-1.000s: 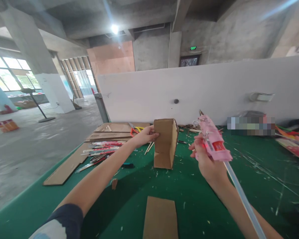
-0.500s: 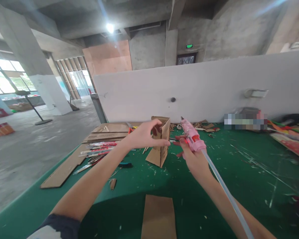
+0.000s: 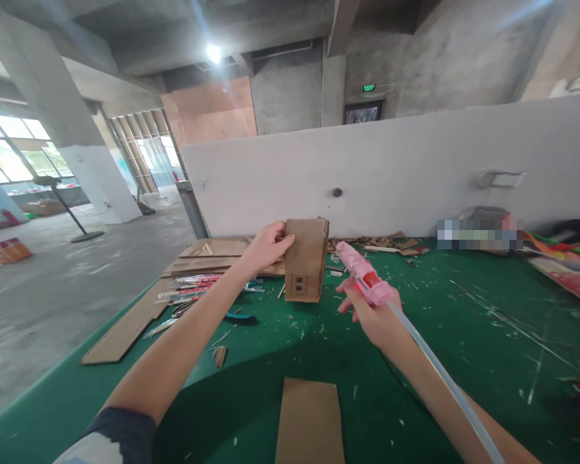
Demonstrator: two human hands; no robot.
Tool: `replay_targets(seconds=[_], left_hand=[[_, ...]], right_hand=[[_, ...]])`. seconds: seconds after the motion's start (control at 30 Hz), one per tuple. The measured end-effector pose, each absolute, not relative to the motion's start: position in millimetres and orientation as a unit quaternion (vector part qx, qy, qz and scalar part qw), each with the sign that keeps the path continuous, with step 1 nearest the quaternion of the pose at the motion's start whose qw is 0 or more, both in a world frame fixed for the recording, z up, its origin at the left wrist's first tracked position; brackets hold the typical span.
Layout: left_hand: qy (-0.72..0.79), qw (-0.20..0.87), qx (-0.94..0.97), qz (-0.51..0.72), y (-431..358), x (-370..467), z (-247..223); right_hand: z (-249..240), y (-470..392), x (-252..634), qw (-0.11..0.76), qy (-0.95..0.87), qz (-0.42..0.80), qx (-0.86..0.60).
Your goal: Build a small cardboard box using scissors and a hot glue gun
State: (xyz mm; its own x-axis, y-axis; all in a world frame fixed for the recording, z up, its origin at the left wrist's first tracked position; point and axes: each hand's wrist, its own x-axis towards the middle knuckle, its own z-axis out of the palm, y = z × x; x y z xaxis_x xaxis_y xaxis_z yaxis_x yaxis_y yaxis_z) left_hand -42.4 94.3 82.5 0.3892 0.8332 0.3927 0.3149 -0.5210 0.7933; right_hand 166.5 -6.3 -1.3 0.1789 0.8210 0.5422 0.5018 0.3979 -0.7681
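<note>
My left hand (image 3: pixel 272 243) is closed on the upper left edge of a folded cardboard piece (image 3: pixel 303 258), thumb on its near face. That face is turned to me and bears a small dark printed mark near its bottom. To its right, my right hand (image 3: pixel 370 316) grips a pink hot glue gun (image 3: pixel 366 276), with a long clear glue stick (image 3: pixel 435 361) running out of its back. The gun's nozzle points up and left, close to the cardboard; I cannot tell whether they touch. A flat cardboard rectangle (image 3: pixel 310 422) lies on the table nearest me.
On the green table (image 3: pixel 430 322), cardboard strips (image 3: pixel 125 322) and packaged tools (image 3: pixel 188 293) lie left, near a blue-handled tool (image 3: pixel 241 318). Cardboard scraps (image 3: pixel 401 245) line the low white wall (image 3: pixel 391 174) behind. Colourful items (image 3: pixel 568 277) lie far right.
The cardboard piece has turned so its printed face now looks at me. My left hand has shifted left to its edge and closed on it. The glue gun has tilted further left.
</note>
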Motion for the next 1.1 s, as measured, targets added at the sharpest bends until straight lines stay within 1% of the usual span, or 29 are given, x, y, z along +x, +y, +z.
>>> replay_targets(seconds=[0.1,0.27,0.47,0.77,1.1], left_hand=[[0.357,0.299,0.790,0.398,92.9,-43.8,83.7],[0.333,0.261,0.827,0.370,87.2,-45.5,88.5],[0.340,0.216,0.847,0.345,84.8,-47.5,91.1],[0.329,0.234,0.851,0.336,82.7,-48.0,93.8],[0.338,0.235,0.847,0.338,90.7,-49.9,89.1]], right_hand=[[-2.7,-4.1,164.9,0.542,-0.629,0.172,-0.531],[1.1,-4.9,162.5,0.554,-0.622,0.152,-0.532],[7.4,-8.8,160.5,0.557,-0.597,0.161,-0.556],[10.6,-12.2,159.1,0.551,-0.621,0.145,-0.538],[4.3,-12.9,154.7,0.540,-0.604,0.217,-0.544]])
